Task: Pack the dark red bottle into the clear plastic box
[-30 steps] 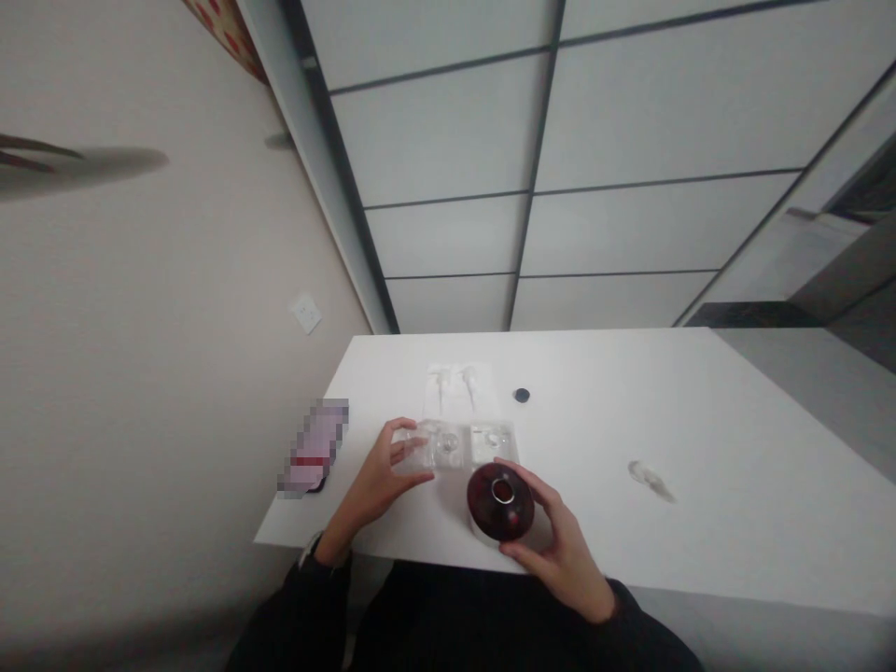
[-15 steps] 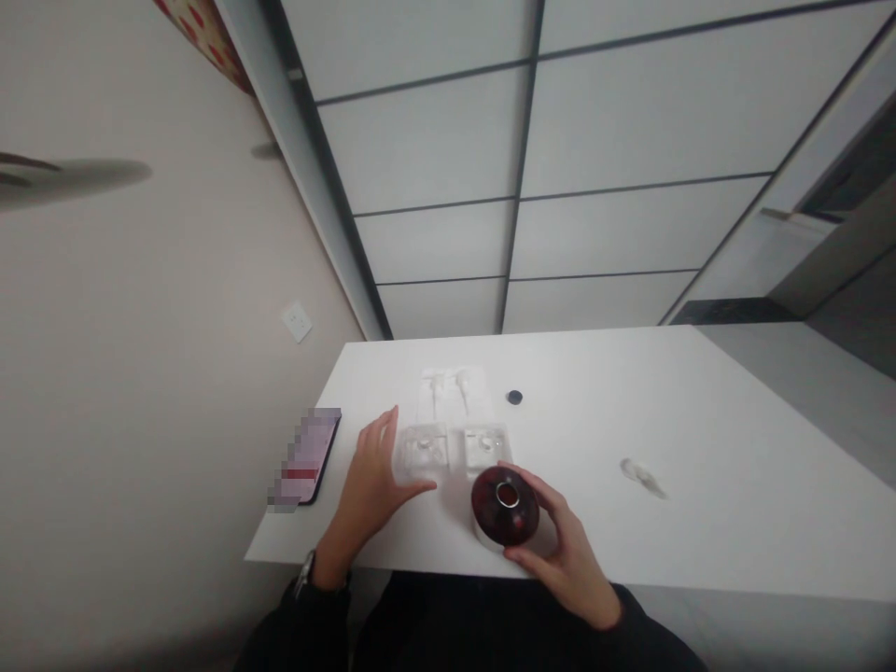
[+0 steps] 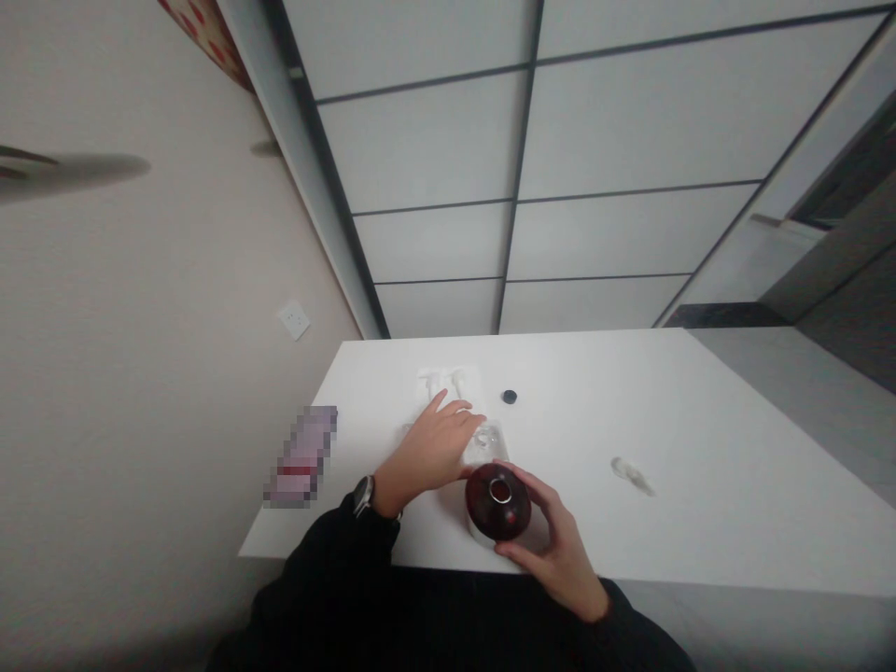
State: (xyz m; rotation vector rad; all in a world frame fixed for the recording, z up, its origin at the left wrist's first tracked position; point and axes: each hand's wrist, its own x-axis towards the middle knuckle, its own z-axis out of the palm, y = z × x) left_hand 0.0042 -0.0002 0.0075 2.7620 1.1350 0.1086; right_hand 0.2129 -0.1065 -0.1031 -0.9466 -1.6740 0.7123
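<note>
Standing on the table near its front edge is a round, dark red dome-topped container [image 3: 498, 509] with a silver ring on top and a pale base. My right hand [image 3: 560, 555] is curved around its right side, fingers behind and thumb in front. My left hand [image 3: 435, 446] reaches across from the left with fingers apart, its thumb close to the dome; I cannot tell whether it touches. Under and beside those fingers lies a clear plastic tray [image 3: 496, 446]. A second clear tray is mostly hidden beneath my left hand.
Behind the trays, two white nozzle-like pieces [image 3: 458, 381] lie on a pale sheet. A small dark round cap [image 3: 510, 397] sits right of them. Farther right lies a crumpled clear plastic piece [image 3: 632, 474]. A phone [image 3: 302, 457] rests at the left edge of the white table [image 3: 574, 429].
My left hand has moved right, from beside the left tray to over the trays, close to the dome. My right hand stays around the container.
</note>
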